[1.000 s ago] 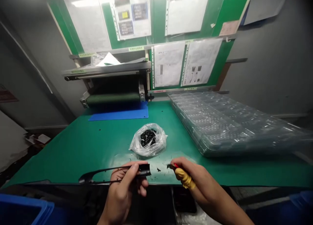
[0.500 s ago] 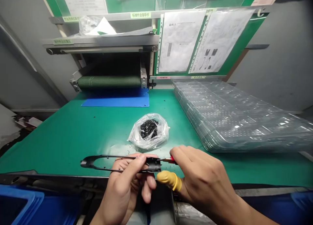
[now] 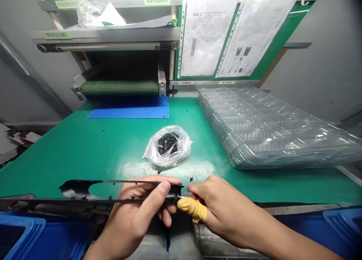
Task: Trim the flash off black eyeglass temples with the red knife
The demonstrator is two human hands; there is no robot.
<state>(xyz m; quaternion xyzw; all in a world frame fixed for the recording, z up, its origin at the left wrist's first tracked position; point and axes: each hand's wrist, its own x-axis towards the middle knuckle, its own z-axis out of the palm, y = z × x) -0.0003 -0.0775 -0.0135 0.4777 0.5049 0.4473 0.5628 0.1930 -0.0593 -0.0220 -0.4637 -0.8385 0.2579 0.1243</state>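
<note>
The work sits at the bottom centre of the frame, right at the near edge of the green worktop (image 3: 56, 158). The left hand (image 3: 141, 211) pinches a long, slender black plastic frame (image 3: 172, 195) between the thumb on top and the fingers curled beneath it, gripping near the frame's thicker end. The rest of the frame runs out toward the lower left, its open loop reaching a wider, flattened tip (image 3: 76, 186) that catches a pale glare.

The right hand (image 3: 223, 211) is closed around a small red-handled tool (image 3: 194, 194), mostly hidden inside the fingers. Its thin metal tip meets the thick end of the frame, though exactly where it bears is too small to tell. A yellow finger cot (image 3: 192, 209) covers the digit pressed closest to that join, so the two hands nearly touch there.

Just beyond them, tiny black crumbs (image 3: 191, 179) are scattered on the worktop, and a clear plastic bag (image 3: 178, 154) of small black pieces (image 3: 164, 143) sits at centre. To the right lies a stack of clear plastic trays (image 3: 263, 128); at upper centre, a blue mat (image 3: 127, 111) lies in front of a green ribbed roller (image 3: 118, 88). Printed sheets in plastic sleeves (image 3: 207, 35) hang at the upper right — blue bins (image 3: 19, 233) fill the lower corners.
</note>
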